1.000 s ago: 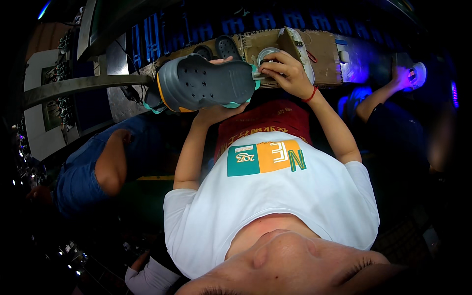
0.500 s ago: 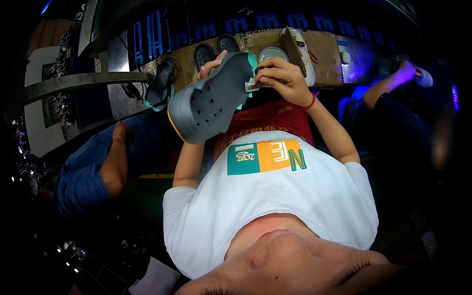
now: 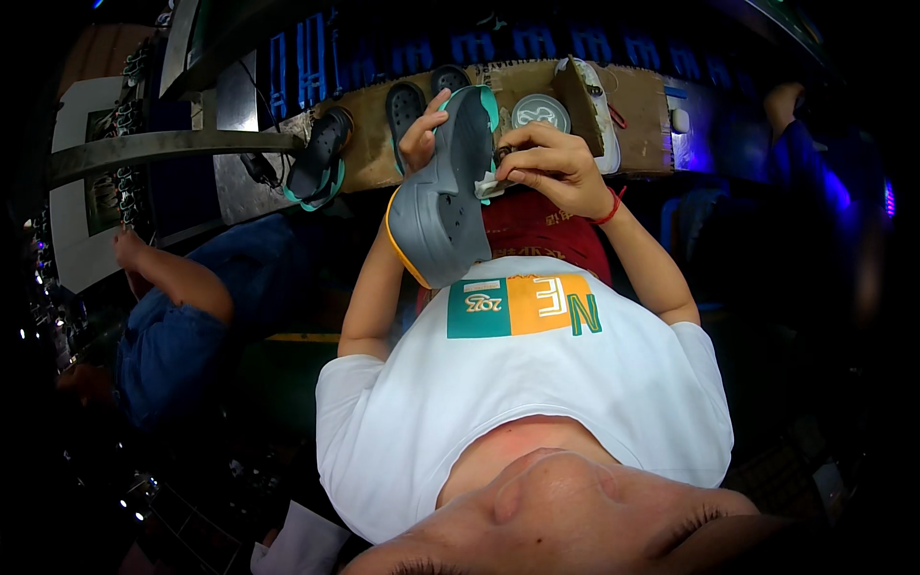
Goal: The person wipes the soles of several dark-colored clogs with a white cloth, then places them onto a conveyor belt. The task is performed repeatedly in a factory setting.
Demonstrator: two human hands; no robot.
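My left hand (image 3: 422,136) is closed around the side of a dark grey clog (image 3: 450,216) with holes in its upper, a teal edge and an orange sole line. The clog is tilted, its holed upper toward my body. My right hand (image 3: 558,171) pinches a small whitish cloth (image 3: 491,186) against the clog's edge. A small dark thing shows at those fingertips, too small to name. Behind my right hand stands a round pale tin (image 3: 540,112).
A clog with a teal strap (image 3: 322,158) and more dark clogs (image 3: 405,107) lie on the cardboard-covered bench (image 3: 369,158). An upright cardboard piece (image 3: 577,103) stands beside a white tray (image 3: 609,151). A metal bar (image 3: 172,158) crosses at left. People sit on both sides.
My left hand has turned the clog more upright, its holed upper swinging right and toward my body. My right hand keeps its pinch on the cloth, slightly lower. The person at left has moved an arm.
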